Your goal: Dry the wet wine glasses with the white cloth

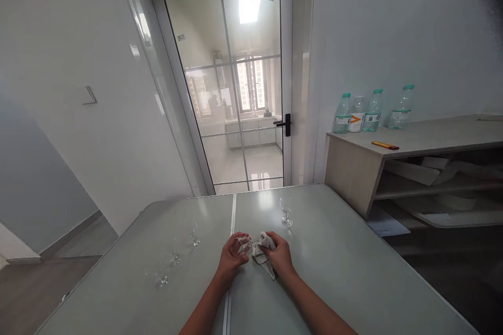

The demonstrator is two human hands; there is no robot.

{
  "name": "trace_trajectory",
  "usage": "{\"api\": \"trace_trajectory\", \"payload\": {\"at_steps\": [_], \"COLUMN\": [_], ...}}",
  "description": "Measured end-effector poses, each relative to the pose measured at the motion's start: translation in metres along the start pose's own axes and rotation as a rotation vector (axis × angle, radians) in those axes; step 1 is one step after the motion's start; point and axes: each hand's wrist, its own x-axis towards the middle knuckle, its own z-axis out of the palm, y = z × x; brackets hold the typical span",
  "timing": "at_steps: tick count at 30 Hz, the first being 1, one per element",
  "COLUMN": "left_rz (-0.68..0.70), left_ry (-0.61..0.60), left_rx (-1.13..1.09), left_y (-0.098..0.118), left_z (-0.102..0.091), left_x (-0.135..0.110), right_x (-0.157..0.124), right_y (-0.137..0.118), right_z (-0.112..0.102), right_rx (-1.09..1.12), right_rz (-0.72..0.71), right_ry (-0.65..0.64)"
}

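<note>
My left hand [231,255] is wrapped round the bowl of a clear stemmed glass [244,245], which lies sideways with its mouth toward the left. My right hand [280,252] grips a pale cloth [261,257] folded over the foot end of that glass, so the foot is mostly hidden. One corner of the cloth hangs down below the fingers. Beyond my right hand, another stemmed glass [286,218] stands upright on the table. Off to the left are several more clear glasses, among them one glass [195,241] at the far end of their row.
The pale green table [322,272] has a metal seam down its middle. A glass door [239,115] stands behind it. At right, a shelf unit [353,162] carries several bottles [401,110] and a yellow-and-red box cutter [385,145].
</note>
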Motion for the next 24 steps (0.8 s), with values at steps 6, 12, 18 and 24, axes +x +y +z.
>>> {"api": "trace_trajectory", "payload": {"at_steps": [6, 12, 18, 24], "left_rz": [-0.056, -0.093, -0.093, -0.038], "left_ry": [-0.069, -0.140, -0.096, -0.025], "left_rx": [0.033, 0.014, 0.030, 0.088], "left_y": [0.009, 0.002, -0.002, -0.004], "left_z": [0.002, -0.003, -0.005, -0.013], "left_x": [-0.005, -0.005, -0.003, 0.004], "right_x": [-0.004, -0.002, -0.003, 0.000], "right_y": [-0.013, -0.019, -0.016, -0.014], "right_z": [-0.004, -0.007, -0.004, -0.006], "right_rx": [0.014, 0.035, -0.098, -0.121], "right_rz": [-0.040, -0.061, -0.116, -0.098], "right_ry": [-0.137, -0.284, -0.240, -0.161]}}
